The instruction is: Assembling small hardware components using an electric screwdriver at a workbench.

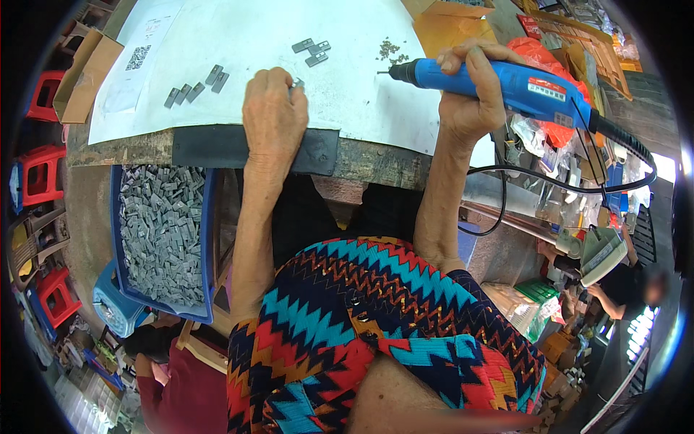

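My right hand (pixel 470 108) is wrapped round a blue electric screwdriver (pixel 517 88), its bit pointing left above the white paper-covered table. My left hand (pixel 273 114) rests at the table's near edge, fingers closed on a small grey metal part (pixel 297 84) that shows only partly by the thumb. Several flat grey parts with holes (pixel 314 50) lie beyond it. More grey parts (pixel 195 90) lie in a loose row to the left. A scatter of tiny brass-coloured screws (pixel 391 52) sits close to the screwdriver's tip.
A blue crate (pixel 210 253) full of grey parts stands below the table at left. A dark pad (pixel 318 150) covers part of the table's edge. The black cable (pixel 629 186) loops at right. Cardboard boxes (pixel 90 76) flank the table. Other people are nearby, lower left and right.
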`<action>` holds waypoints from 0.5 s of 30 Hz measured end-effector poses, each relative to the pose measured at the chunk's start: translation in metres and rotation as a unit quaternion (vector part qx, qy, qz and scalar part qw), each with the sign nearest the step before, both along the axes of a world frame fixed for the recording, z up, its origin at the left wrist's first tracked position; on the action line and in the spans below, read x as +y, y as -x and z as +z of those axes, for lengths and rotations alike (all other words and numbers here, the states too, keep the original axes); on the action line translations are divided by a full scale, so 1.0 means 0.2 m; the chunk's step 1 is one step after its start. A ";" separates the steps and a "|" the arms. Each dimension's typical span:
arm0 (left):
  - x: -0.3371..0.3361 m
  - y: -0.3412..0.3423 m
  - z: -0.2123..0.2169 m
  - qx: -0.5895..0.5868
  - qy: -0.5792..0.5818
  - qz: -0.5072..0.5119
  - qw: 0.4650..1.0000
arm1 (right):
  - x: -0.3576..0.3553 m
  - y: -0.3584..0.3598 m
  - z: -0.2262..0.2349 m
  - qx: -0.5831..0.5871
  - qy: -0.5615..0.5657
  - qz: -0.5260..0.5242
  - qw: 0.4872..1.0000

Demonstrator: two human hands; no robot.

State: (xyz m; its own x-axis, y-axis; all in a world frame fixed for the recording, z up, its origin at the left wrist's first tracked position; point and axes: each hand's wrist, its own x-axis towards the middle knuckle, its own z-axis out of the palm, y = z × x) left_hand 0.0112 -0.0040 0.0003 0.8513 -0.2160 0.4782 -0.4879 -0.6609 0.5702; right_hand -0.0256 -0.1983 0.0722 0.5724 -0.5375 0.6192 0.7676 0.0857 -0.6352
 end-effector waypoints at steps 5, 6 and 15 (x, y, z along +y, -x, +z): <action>0.06 -0.04 0.03 -0.096 -0.024 0.056 0.994 | 0.06 0.03 0.03 -0.003 0.002 0.044 0.999; 0.04 -0.04 0.02 -0.050 0.018 0.009 0.999 | 0.07 0.04 0.03 -0.003 0.003 0.042 0.999; -0.07 0.07 0.05 0.055 0.118 -0.159 0.979 | 0.17 0.07 0.08 0.002 -0.007 0.091 0.996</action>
State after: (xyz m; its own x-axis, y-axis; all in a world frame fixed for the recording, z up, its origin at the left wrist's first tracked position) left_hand -0.0035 -0.0178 0.0093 0.8079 -0.3733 0.4561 -0.5749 -0.3285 0.7494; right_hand -0.0399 -0.1635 0.0877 0.6641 -0.4332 0.6094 0.7356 0.2330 -0.6361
